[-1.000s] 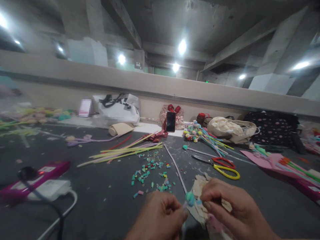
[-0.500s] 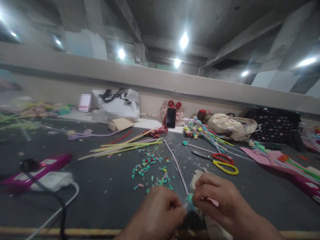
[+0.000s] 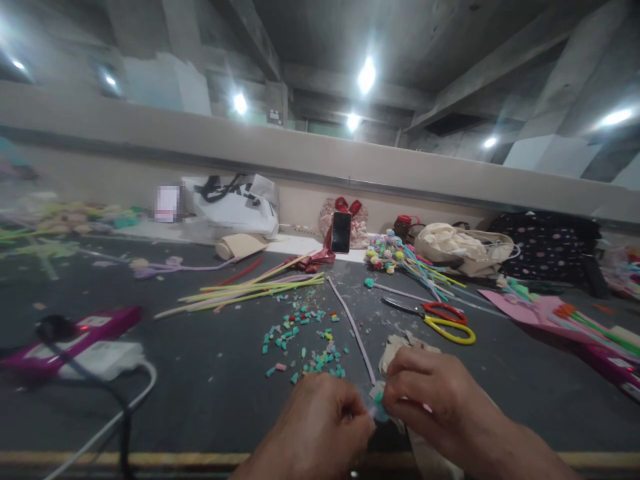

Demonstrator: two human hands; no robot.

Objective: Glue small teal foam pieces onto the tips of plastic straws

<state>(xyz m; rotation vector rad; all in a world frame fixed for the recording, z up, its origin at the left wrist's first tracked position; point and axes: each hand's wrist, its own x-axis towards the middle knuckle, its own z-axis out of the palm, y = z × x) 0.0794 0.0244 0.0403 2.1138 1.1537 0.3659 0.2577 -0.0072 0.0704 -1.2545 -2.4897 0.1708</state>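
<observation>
My left hand (image 3: 327,413) is closed in a pinch near the front edge of the table. At its fingertips shows a bit of something pale lilac, too small to name. Close beside it, my right hand (image 3: 440,393) pinches a small teal fuzzy piece (image 3: 379,404), which sits between the two hands and is partly hidden by the fingers. A lilac pipe cleaner (image 3: 353,327) lies on the table, its near end close to that piece. Beneath and behind my right hand is a crumpled beige scrap (image 3: 393,350). Many teal snippets (image 3: 323,360) are scattered beyond my left hand.
Scissors with red and yellow handles (image 3: 447,323) lie right of centre. Yellow pipe cleaners (image 3: 250,293) are bunched left of centre. A phone (image 3: 341,232) stands at the back. At left are a magenta power strip (image 3: 113,323) and a white cable (image 3: 150,383).
Both hands stay almost in place, with only slight finger movement around the teal piece. The whole view has shifted a little.
</observation>
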